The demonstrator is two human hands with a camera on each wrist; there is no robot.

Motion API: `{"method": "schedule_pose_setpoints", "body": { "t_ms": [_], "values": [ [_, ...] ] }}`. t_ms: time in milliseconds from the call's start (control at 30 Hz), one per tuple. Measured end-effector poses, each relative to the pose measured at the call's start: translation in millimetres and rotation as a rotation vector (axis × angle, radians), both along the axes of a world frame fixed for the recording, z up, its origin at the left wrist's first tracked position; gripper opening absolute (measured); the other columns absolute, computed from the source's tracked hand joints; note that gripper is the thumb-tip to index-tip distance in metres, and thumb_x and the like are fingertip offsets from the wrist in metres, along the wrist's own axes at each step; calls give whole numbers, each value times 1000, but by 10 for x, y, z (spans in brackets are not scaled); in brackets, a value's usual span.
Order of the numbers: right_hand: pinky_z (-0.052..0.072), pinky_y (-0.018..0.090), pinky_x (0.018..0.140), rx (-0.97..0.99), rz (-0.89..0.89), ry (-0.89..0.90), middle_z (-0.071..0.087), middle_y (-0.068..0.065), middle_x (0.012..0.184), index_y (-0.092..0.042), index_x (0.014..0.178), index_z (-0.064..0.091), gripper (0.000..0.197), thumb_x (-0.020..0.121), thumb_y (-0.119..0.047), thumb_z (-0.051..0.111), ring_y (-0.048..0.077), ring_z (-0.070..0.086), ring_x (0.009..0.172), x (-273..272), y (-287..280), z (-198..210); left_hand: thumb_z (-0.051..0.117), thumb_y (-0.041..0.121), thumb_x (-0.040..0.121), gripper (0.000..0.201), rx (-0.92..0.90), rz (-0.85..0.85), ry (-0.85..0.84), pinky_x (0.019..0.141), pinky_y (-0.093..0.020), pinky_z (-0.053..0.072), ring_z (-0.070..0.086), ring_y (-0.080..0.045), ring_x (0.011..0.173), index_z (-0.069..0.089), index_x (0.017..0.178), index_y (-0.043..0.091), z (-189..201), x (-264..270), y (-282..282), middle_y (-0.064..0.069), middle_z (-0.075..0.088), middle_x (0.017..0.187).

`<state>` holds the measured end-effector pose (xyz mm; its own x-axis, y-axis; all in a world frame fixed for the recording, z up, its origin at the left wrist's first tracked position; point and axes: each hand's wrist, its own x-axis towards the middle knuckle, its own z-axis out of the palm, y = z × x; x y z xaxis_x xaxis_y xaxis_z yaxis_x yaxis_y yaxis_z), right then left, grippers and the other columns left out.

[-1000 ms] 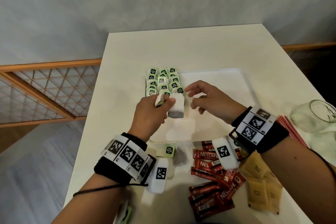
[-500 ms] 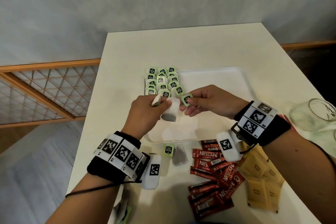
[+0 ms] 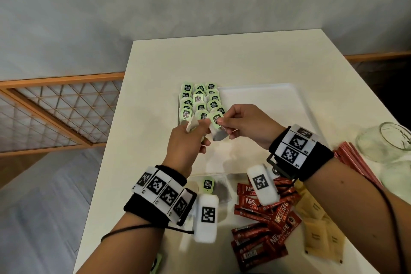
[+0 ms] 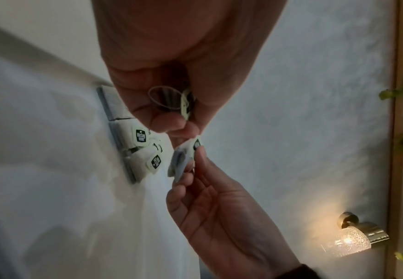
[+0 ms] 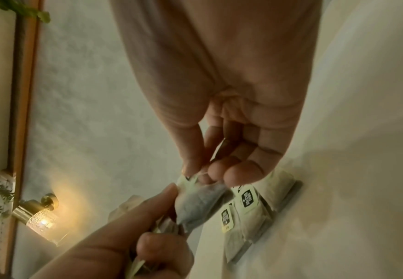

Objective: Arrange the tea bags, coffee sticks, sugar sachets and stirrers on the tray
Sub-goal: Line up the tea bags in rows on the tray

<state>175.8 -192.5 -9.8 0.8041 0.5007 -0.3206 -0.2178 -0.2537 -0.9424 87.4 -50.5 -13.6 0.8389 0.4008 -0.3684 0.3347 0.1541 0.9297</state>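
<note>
Several tea bags point(image 3: 200, 102) with green tags lie in rows at the left end of the white tray point(image 3: 278, 104). My left hand point(image 3: 200, 124) grips a small bunch of tea bags point(image 3: 192, 123) just in front of those rows. My right hand point(image 3: 219, 121) pinches the green tag point(image 3: 215, 119) of one tea bag point(image 3: 219, 135), which hangs between both hands. In the right wrist view, my left thumb point(image 5: 167, 192) touches this bag point(image 5: 200, 203). In the left wrist view, the right hand's fingers point(image 4: 200, 158) pinch the bag point(image 4: 181, 160) beside the rows point(image 4: 143, 149).
One loose tea bag point(image 3: 220, 191) lies on the table in front of the tray. Red coffee sticks point(image 3: 266, 218) and tan sugar sachets point(image 3: 320, 229) lie in heaps near the front edge. Red stirrers point(image 3: 355, 162) and a glass jar point(image 3: 384, 142) are at the right.
My right hand, empty a second ago, has taken the green tag of the bag held out by my left hand. Both hands have moved slightly toward the rows.
</note>
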Motion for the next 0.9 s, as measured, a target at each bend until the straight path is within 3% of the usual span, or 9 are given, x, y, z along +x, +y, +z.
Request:
{"method": "schedule_pose_setpoints", "body": {
  "t_ms": [133,267,400,567,700,800,900],
  "values": [
    [48,25,55,-88,57,-15,62,-1,68,-11,80,57,21,85,-23,73,10,53,56,-21,30,-15,66,19,91,12,75,-15,-19,48,-25,41,52,-9,48,70,93,8,-27,-4,10,-4,62,69],
    [48,25,56,-96,70,-78,59,-1,75,-9,100,67,23,85,-26,73,10,53,58,51,15,68,67,23,90,9,234,-59,-28,47,-24,41,49,-10,44,69,83,18,-33,-22,68,-3,57,52],
    [53,21,55,-124,191,-128,65,5,70,-3,93,72,11,88,-13,69,9,60,56,155,98,140,70,21,88,8,250,-92,-12,46,-21,41,47,-9,40,70,80,21,7,-27,146,-3,57,51],
    [57,22,59,-218,347,-186,67,8,67,0,91,71,11,86,-10,71,10,65,57,217,314,132,65,16,86,8,200,32,-9,50,-27,46,55,-12,53,72,87,12,72,-46,435,-4,73,78],
    [58,22,59,-273,486,-133,67,8,71,4,97,70,16,86,-8,70,8,66,57,208,497,50,45,18,91,16,36,98,100,55,-30,48,51,-20,57,53,92,4,110,-40,667,-14,74,91],
    [59,25,61,-289,466,-109,67,6,68,6,96,68,14,87,-4,68,9,66,55,216,631,-60,35,12,95,18,-53,108,113,53,-30,51,52,-22,59,49,88,4,103,-47,752,-21,69,99],
    [61,34,69,-327,401,-158,68,8,67,4,90,68,9,87,-4,68,17,67,59,242,756,-145,40,7,99,18,-66,124,107,60,-32,59,60,-25,68,52,105,-4,56,-81,794,-25,63,109]
  ]
}}
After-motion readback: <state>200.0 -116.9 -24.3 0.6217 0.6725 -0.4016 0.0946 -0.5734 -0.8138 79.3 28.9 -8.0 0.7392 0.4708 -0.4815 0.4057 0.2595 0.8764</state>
